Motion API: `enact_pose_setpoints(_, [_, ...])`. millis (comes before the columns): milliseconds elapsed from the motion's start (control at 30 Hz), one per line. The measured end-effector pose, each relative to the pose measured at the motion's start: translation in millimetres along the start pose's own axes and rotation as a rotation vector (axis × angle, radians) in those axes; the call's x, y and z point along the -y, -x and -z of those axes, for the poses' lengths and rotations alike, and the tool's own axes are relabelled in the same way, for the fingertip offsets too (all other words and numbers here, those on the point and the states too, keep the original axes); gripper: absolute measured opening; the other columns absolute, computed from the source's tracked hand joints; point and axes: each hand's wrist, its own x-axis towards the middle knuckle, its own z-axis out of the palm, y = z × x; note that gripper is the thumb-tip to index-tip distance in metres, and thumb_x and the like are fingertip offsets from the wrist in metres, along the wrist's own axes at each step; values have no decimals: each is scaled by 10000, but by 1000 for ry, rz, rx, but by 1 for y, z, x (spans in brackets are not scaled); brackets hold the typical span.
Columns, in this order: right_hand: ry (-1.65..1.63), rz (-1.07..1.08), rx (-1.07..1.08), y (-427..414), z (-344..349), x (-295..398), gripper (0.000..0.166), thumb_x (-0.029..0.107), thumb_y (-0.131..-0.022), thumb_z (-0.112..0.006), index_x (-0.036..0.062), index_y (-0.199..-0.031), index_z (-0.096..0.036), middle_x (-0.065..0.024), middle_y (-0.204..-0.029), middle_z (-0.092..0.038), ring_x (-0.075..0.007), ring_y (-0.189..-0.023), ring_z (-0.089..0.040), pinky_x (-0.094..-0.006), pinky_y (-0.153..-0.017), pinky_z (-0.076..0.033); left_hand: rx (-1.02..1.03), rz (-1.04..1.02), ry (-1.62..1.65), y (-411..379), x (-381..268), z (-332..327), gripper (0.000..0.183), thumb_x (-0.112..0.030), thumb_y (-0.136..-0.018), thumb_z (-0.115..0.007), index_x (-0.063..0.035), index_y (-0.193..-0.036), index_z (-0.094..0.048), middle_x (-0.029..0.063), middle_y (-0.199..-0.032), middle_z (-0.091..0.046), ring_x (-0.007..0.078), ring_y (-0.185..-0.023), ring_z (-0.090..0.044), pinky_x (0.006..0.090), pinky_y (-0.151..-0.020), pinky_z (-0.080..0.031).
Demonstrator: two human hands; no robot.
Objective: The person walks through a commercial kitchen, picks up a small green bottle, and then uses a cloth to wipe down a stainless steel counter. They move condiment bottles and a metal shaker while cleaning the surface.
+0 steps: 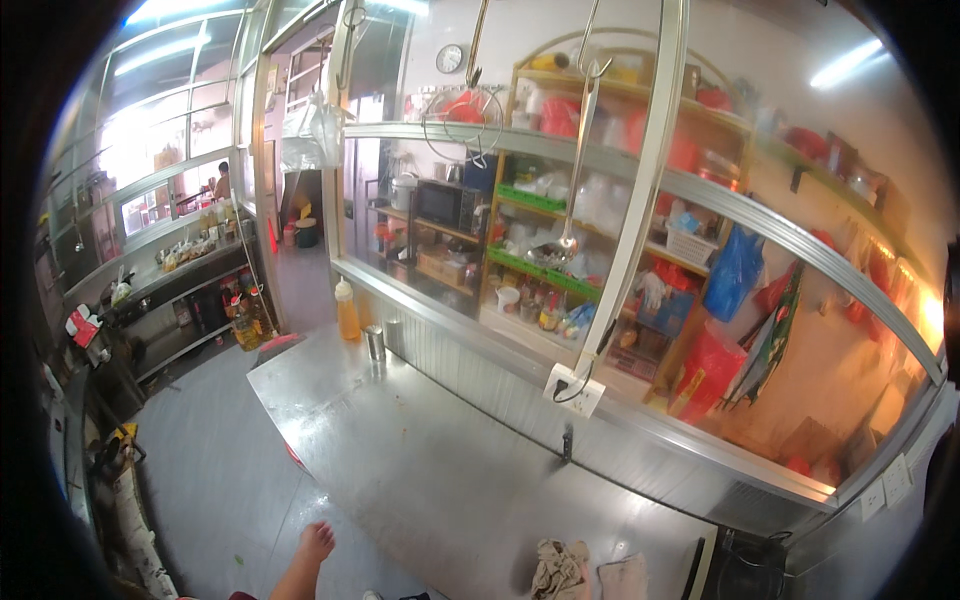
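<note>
My left hand is low in the view, over the grey tiled floor beside the steel worktable. Its fingers are curled in, and I see nothing held in it. My right hand is out of view. The stainless steel worktable stretches in front of me. On its near right part lie a crumpled beige cloth and a flatter, paler cloth. A squeeze bottle of amber liquid and a steel cup stand at the far left end. A black-handled tool sits along the back edge.
Behind the table rises a framed glass partition with a power socket. A ladle and a wire ring hang before it. Stocked shelves stand beyond. At left are a side counter, oil jugs and a distant person.
</note>
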Motion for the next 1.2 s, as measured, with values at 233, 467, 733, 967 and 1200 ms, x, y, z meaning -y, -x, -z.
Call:
enact_pose_setpoints(233, [429, 581, -91, 10, -37, -35, 670, 261, -738, -666, -10, -1283, -385, -230, -1391, -215, -388, -1293, -162, -481, -1023, -225, -664, 329, -87, 91, 75, 229, 119, -193, -838, -434, -96, -803, -493, 55, -660, -526, 197, -583, -508, 362, -518, -432])
enact_pose_setpoints(467, [1076, 960, -158, 12, -47, -77, 576, 357, -771, -599, 36, -1231, -468, -237, -1375, -275, -468, -1226, -261, -568, -971, -246, -330, 219, -31, 152, 73, 210, 114, -209, -837, -483, -111, -820, -539, 24, -720, -572, 178, -629, -564, 319, -560, -468])
enact_pose_setpoints(733, [1072, 1068, 33, 57, -152, -90, 639, 383, -738, -596, -23, -1210, -450, -263, -1334, -319, -490, -1211, -265, -565, -974, -248, -454, 148, -64, 163, 21, 224, 261, -259, -865, -469, -105, -1069, -522, 2, -898, -576, 140, -776, -554, 287, -661, -462])
enact_pose_setpoints(967, [1194, 1129, 108, 108, -335, -93, 590, 335, -738, -556, 12, -1216, -433, -238, -1273, -385, -425, -1188, -322, -544, -978, -242, -565, 212, -25, 163, -10, 320, 306, -272, -854, -482, -112, -1113, -518, 7, -979, -577, 159, -795, -556, 304, -709, -448])
enact_pose_setpoints(1200, [1179, 1205, 230, 121, -541, -78, 552, 250, -733, -568, 44, -1228, -437, -161, -1294, -400, -340, -1205, -322, -512, -969, -261, -689, 319, -188, 192, -58, 370, 259, -264, -815, -558, -129, -1035, -543, -9, -888, -575, 137, -758, -536, 311, -663, -432])
